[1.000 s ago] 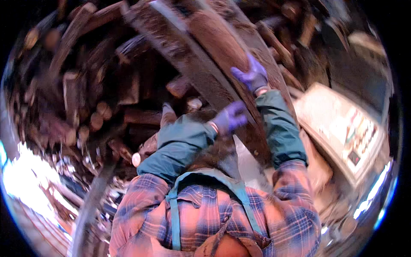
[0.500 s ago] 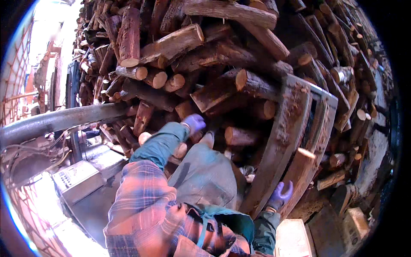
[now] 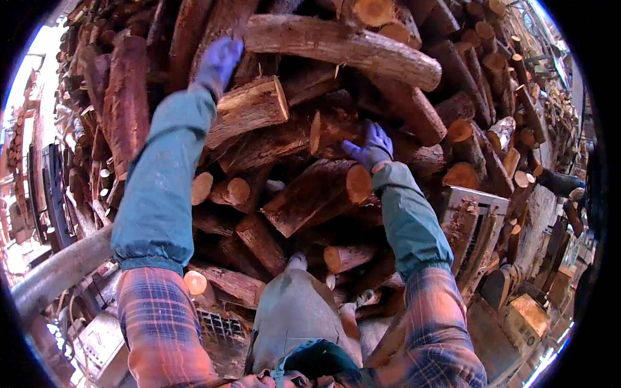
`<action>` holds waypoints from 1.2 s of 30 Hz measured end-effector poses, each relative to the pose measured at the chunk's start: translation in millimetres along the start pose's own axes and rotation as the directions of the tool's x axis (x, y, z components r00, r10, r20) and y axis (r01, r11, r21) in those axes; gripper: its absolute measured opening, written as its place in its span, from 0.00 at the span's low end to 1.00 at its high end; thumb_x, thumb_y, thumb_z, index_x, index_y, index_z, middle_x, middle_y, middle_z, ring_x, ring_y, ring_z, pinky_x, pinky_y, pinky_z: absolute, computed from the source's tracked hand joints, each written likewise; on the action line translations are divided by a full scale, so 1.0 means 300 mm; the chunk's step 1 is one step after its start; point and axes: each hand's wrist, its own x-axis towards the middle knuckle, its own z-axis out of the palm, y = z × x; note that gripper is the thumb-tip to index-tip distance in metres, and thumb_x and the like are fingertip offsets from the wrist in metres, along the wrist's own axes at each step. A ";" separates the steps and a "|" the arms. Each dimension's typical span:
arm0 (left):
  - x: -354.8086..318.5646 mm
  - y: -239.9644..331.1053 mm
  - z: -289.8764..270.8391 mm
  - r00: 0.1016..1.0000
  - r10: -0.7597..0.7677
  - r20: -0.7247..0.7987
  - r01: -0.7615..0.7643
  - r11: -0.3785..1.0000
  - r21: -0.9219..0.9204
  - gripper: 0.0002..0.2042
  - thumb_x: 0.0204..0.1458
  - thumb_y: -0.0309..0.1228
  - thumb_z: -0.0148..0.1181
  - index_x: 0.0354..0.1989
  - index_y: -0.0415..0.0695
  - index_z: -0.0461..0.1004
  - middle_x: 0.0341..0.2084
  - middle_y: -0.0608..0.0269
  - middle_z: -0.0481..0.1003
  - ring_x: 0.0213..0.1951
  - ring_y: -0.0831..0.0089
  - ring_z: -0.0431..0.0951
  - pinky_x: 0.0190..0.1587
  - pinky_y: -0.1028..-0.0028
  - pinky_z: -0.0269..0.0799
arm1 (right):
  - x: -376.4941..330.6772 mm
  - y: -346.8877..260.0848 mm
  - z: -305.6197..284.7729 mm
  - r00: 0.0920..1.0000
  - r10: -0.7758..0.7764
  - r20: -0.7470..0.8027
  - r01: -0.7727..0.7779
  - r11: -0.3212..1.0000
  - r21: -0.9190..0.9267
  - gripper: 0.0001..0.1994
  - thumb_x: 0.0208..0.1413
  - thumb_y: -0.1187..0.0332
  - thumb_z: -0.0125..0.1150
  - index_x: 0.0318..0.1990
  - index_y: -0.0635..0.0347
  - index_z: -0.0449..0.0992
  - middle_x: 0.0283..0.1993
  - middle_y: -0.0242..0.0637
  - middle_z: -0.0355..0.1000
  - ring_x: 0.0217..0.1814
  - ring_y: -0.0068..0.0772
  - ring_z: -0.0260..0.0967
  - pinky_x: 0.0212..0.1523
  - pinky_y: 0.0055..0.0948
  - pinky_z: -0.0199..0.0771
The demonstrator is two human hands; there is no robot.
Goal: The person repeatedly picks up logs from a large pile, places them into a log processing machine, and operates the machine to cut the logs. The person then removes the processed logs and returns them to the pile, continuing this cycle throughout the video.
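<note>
**Both gloved hands up on the log pile**

The right hand, in a purple glove, lies against a split log in the middle of the woodpile. Its fingers are spread over the log's upper side, just behind the pale cut end; they look laid on rather than closed round it, and how firm the hold is cannot be told. Below the palm sits a thicker round log, its cut end just under the wrist.

The left hand, also gloved, is raised higher, pressed on dark bark above a wedge-shaped split piece. Whether it grasps anything cannot be told; the fingers are blurred.

By its look the split log will handle as stiff, rough and fairly heavy. The bark may flake and the split face may splinter, so the gloves help. It seems wedged among its neighbours, with a long log lying across the pile above. The best hold is likely near the cut end, fingers over the top and thumb beneath, with the other hand supporting further back as it comes free.
</note>
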 end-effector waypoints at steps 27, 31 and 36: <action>-0.775 0.482 0.627 0.893 -0.426 0.144 0.446 0.799 -0.403 0.25 0.58 0.27 0.63 0.63 0.39 0.63 0.51 0.62 0.72 0.51 0.72 0.74 0.56 0.71 0.72 | 0.077 -0.118 -0.068 0.899 0.051 0.435 -0.259 -0.740 0.621 0.32 0.55 0.42 0.65 0.56 0.59 0.77 0.53 0.42 0.78 0.54 0.42 0.75 0.61 0.44 0.71; -1.036 0.566 0.786 0.449 -0.736 0.507 0.891 0.416 -0.184 0.22 0.63 0.44 0.55 0.59 0.43 0.68 0.47 0.65 0.74 0.43 0.69 0.76 0.48 0.66 0.73 | -0.344 0.121 -0.349 0.820 -0.350 0.453 -0.553 -0.688 0.469 0.36 0.57 0.48 0.65 0.65 0.64 0.65 0.60 0.50 0.72 0.59 0.47 0.72 0.65 0.46 0.68; -1.102 0.437 0.895 0.195 -0.168 0.966 0.953 -0.202 -0.227 0.43 0.56 0.68 0.44 0.67 0.43 0.62 0.63 0.50 0.67 0.63 0.53 0.67 0.67 0.55 0.61 | -0.947 0.067 -0.305 0.896 -0.205 0.393 -0.441 -0.506 0.741 0.41 0.51 0.52 0.73 0.68 0.63 0.61 0.63 0.42 0.69 0.63 0.37 0.67 0.66 0.40 0.64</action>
